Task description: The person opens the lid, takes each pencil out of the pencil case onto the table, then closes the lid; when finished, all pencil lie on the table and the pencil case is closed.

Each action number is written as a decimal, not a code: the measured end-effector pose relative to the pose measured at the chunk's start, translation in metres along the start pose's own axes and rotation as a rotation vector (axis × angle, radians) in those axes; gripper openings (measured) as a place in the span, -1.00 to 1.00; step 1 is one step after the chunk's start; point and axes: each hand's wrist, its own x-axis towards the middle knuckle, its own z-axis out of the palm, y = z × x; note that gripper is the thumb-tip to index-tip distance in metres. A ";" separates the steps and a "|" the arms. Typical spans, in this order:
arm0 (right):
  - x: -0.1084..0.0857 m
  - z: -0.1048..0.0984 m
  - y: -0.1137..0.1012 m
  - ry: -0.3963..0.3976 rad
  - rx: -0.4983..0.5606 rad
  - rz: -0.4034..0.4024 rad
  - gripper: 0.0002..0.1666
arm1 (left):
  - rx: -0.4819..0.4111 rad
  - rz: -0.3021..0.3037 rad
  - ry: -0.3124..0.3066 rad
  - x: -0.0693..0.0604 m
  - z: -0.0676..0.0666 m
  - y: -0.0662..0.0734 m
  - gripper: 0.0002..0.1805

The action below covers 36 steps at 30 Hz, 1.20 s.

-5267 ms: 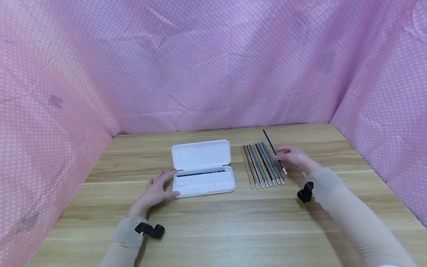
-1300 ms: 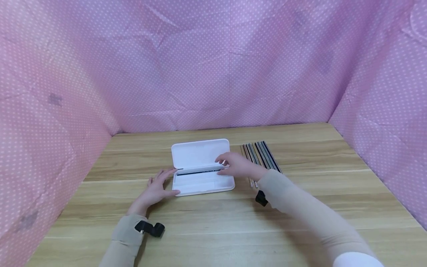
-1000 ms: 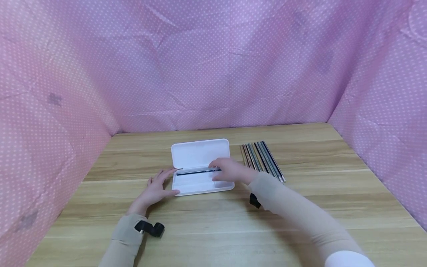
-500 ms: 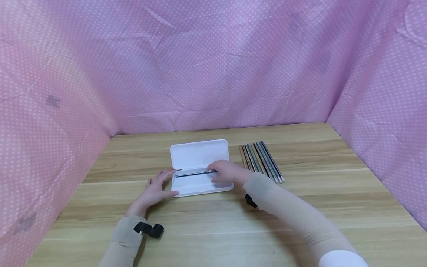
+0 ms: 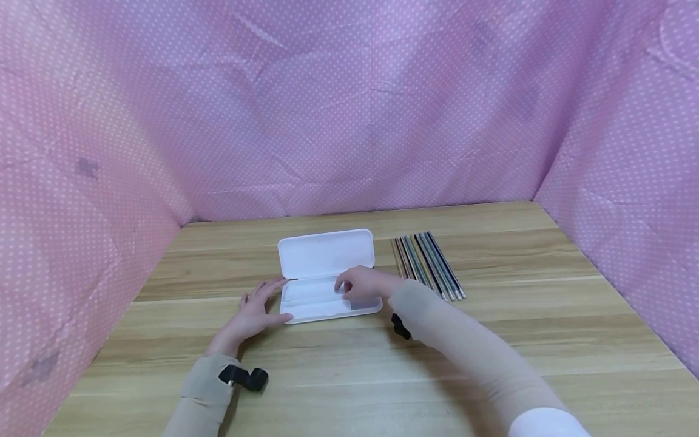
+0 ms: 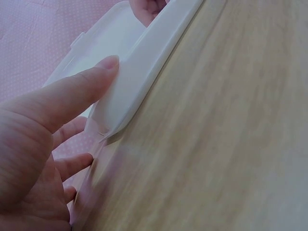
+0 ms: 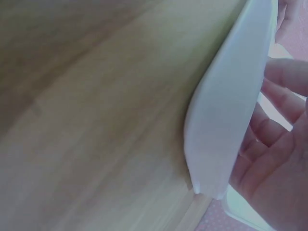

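Note:
A white pencil case [image 5: 326, 254] lies opened on the table, its lid tipped back. My left hand [image 5: 250, 320] is at the case's left end, with the thumb on the front rim and the fingertips near the hinge. In the left wrist view the thumb [image 6: 82, 89] is stretched out over the rim. My right hand [image 5: 363, 284] reaches into the right half of the case, fingers bent downward. From the right wrist view, its fingers [image 7: 269, 130] pass behind the case wall [image 7: 221, 115]. Whether they hold a pencil is hidden.
Several pencils [image 5: 437, 267] lie side by side to the right of the case, partly behind the right forearm. The wooden table [image 5: 338, 388] extends in front. A pink dotted curtain [image 5: 349, 109] hangs behind the table and at both sides.
The dark navy pencil joined the row on the right. The right hand moved left into the case. The black pencil visible there half a second ago is out of sight. The left hand stayed.

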 end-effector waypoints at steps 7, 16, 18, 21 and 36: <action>0.005 0.000 -0.002 -0.021 -0.027 0.033 -0.67 | 0.003 -0.002 0.000 0.000 0.000 0.000 -0.08; 0.007 -0.001 0.000 0.007 0.003 -0.007 -0.75 | 0.008 -0.005 0.001 0.000 0.000 -0.001 -0.09; 0.007 -0.002 0.001 0.023 0.010 -0.026 -0.77 | 0.010 -0.005 0.002 0.000 0.000 -0.001 -0.09; 0.008 -0.003 0.002 0.036 0.017 -0.051 -0.82 | 0.008 -0.001 0.001 0.000 0.000 -0.001 -0.08; -0.005 -0.009 -0.005 0.079 0.170 -0.175 -0.89 | 0.022 -0.011 0.009 0.002 -0.001 0.000 -0.11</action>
